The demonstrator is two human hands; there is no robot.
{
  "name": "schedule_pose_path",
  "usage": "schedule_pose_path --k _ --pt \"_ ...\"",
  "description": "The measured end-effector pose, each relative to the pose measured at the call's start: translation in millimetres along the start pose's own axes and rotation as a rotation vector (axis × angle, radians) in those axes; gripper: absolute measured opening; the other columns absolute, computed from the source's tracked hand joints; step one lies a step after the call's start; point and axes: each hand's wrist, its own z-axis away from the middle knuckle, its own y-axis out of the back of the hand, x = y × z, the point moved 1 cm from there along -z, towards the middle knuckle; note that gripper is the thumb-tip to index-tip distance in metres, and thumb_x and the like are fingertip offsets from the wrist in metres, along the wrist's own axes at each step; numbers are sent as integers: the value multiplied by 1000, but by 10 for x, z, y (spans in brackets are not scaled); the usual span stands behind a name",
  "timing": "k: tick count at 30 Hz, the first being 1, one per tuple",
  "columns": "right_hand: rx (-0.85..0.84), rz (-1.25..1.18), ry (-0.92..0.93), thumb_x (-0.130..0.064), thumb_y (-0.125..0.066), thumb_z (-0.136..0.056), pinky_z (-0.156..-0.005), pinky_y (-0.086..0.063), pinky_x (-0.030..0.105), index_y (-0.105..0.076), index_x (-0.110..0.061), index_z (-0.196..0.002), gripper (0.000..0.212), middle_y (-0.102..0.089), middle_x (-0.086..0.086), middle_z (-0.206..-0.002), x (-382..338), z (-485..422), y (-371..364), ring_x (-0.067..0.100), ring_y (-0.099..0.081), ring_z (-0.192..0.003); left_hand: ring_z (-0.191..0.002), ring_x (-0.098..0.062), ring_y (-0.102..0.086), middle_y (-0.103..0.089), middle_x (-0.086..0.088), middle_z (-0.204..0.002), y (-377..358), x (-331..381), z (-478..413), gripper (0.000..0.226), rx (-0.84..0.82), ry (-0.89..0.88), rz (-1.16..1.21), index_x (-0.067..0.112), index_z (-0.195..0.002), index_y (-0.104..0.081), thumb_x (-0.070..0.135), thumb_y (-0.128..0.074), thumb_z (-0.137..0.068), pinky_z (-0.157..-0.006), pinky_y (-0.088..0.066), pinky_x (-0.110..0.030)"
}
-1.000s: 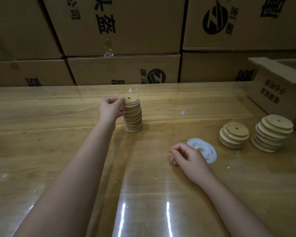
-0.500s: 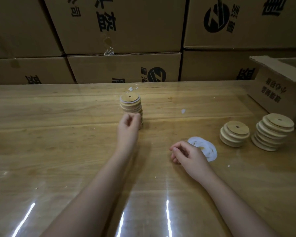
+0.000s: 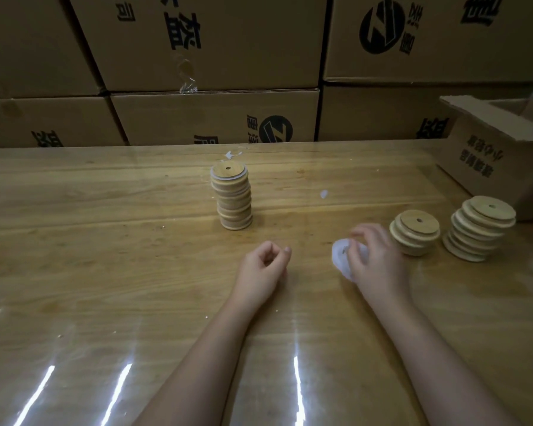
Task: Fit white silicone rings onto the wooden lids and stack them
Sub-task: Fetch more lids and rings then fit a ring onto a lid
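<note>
The right hand [image 3: 374, 262] is smeared by motion blur and covers most of the rings [image 3: 339, 256]. Only their white left edge shows, poking out past the fingers [image 3: 362, 233]. How many rings lie there cannot be made out. The fingers look somewhat spread above the rings, but whether they pinch one, press it or merely hover cannot be told. The rings sit on the table [image 3: 105, 272], right of the tall stack [image 3: 233, 199] and nearer the person.

The left hand [image 3: 263, 267] is below the stack, nearer the person and apart from it. Its fingers are loosely curled with thumb and forefinger tips close together, and it holds nothing.

The tall stack stands upright at mid-table. Its top lid [image 3: 229, 171] has a small hole, and a white rim shows under its edge. The lower lids blend together in the dim light.

Further right of the stack, beyond the right hand, stand a short pile [image 3: 414, 233] and then a taller pile [image 3: 480, 233] of lids. Behind those an open carton [image 3: 490, 161] is cut off by the frame edge. A white scrap [image 3: 323, 194] lies just right of the stack. Cartons [image 3: 216, 41] wall off the back, their print partly cropped.
</note>
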Motion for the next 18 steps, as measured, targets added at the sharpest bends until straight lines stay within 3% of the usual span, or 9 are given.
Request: schedule_pose_path --k 3,5,7,14,18 --pt "86 258 6 0 -60 -82 -110 -27 45 -62 -1 -112 30 -56 13 -129 203 -86 171 30 -44 -129 -55 -19 -50 -55 -3 -55 -5 -31 -14 29 -21 -3 -57 8 -68 -51 23 -60 -90 -60 -40 -32" --pt "3 321 -127 -6 -59 -85 -116 -9 42 -53 -6 -128 44 -41 10 -145 304 -96 203 26 -25 -141 -53 -16 -49 -56 -2 -54 -12 -35 -20 28 -23 -22 -93 11 -66 -51 23 -61 -89 -59 -41 -31" --pt "-39 333 -225 -11 -58 -87 -117 -2 39 -43 -9 -138 53 -32 7 -151 384 -85 198 22 -14 -145 -51 -15 -49 -58 -4 -55 -28 -32 -10 28 -36 -44 -138 18 -63 -51 23 -61 -89 -59 -42 -31" --pt "58 164 -227 10 -52 -82 -114 -23 39 -53 -1 -125 45 -50 12 -137 468 -115 218 27 -35 -135 -52 -12 -49 -60 -7 -58 -38 -12 5 29 -35 -72 -182 20 -62 -51 21 -61 -89 -60 -43 -30" --pt "87 133 -181 14 -52 -81 -108 -31 43 -59 -1 -117 39 -56 11 -130 468 -117 222 28 -45 -128 -49 -9 -48 -58 1 -54 -47 -29 1 30 -40 -70 -186 20 -61 -51 21 -61 -89 -57 -41 -26"
